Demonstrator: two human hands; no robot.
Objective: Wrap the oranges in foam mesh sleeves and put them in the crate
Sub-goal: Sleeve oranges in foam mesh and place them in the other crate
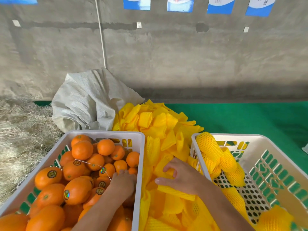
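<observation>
The left hand (122, 182) reaches down among the loose oranges (73, 174) in the left crate (140, 164); its fingertips are buried between fruit, so whether it grips one cannot be told. The right hand (179, 175) lies on the heap of yellow foam mesh sleeves (160, 130) between the two crates, fingers curled and pinching one sleeve (168, 170). The right crate (266, 140) holds several wrapped oranges (210, 147) (its near corner is cut off by the frame edge). Round stickers (52, 174) on some fruit are too small to read. Blue-and-white signs (220, 5) on the concrete wall are cropped at the top, their characters illegible. A white woven sack (86, 100) slumps behind the sleeves.
</observation>
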